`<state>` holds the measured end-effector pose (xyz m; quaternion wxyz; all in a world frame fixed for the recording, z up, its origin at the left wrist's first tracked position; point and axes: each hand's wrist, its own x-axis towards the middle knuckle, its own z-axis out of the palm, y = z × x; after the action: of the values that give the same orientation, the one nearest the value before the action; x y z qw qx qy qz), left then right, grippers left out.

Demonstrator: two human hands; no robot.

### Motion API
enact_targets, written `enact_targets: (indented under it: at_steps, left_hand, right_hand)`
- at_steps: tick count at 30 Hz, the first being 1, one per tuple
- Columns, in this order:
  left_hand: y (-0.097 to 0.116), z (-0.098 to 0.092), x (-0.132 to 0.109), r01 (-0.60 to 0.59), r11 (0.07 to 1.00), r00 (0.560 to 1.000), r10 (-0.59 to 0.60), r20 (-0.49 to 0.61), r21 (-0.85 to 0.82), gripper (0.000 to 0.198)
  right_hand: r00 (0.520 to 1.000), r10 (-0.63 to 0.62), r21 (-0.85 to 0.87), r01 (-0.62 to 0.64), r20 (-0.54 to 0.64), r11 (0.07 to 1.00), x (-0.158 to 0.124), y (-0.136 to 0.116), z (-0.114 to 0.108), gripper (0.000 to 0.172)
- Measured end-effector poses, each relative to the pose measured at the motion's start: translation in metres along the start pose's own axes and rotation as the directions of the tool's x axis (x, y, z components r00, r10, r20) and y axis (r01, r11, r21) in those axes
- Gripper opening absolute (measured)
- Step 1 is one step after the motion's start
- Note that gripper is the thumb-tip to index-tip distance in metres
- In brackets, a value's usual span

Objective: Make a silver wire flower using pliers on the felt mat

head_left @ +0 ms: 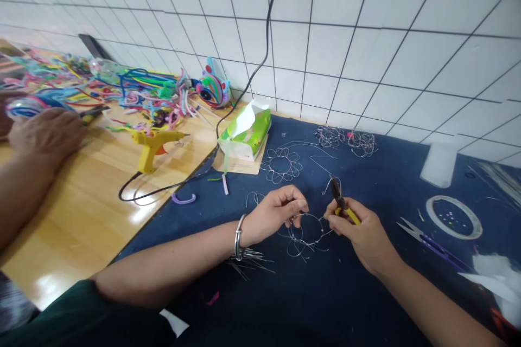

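My left hand (280,211) pinches a wire flower frame (308,243), a ring with thin looped petals and small beads. In my right hand (358,227) are pliers (341,200) with yellow handles and dark jaws, pointing up and away from me. A bent bit of wire (326,188) shows beside the jaws; whether they grip it I cannot tell. The fingertips of my right hand are also close to the right side of the frame. Beyond my hands lies another wire flower (281,165), flat on the blue cloth (378,303).
Cut wires (250,263) lie under my left wrist. Scissors (433,243) and a roll ring with beads (453,218) lie at right. Tissues (246,133), a corded yellow glue gun (154,147) and wire bundles (362,142) are farther back. Another person's hand (46,133) rests at left.
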<state>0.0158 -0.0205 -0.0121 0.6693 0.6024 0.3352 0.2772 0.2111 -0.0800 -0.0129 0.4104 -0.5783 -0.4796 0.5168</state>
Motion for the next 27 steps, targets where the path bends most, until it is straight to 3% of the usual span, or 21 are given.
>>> enact_targets:
  at_steps: [11, 19, 27]
  left_hand:
    - [-0.002, 0.005, 0.001, 0.031, 0.997, 0.988, -0.041, 0.151, 0.07, 0.021]
    - [-0.007, 0.003, 0.002, 0.076, 0.997, 0.98, -0.069, 0.187, -0.03, 0.021]
    - [-0.002, -0.001, -0.002, 0.084, 0.996, 0.971, -0.079, 0.224, -0.012, 0.023]
  right_hand:
    - [0.996, -0.075, -0.104, 0.07, -0.045, 0.992, 0.004, -0.004, 0.005, 0.017]
    - [0.987, -0.145, -0.182, 0.131, -0.067, 0.975, 0.006, -0.011, 0.009, 0.014]
    - [0.978, -0.191, -0.207, 0.17, -0.087, 0.963, 0.002, -0.017, 0.019, 0.012]
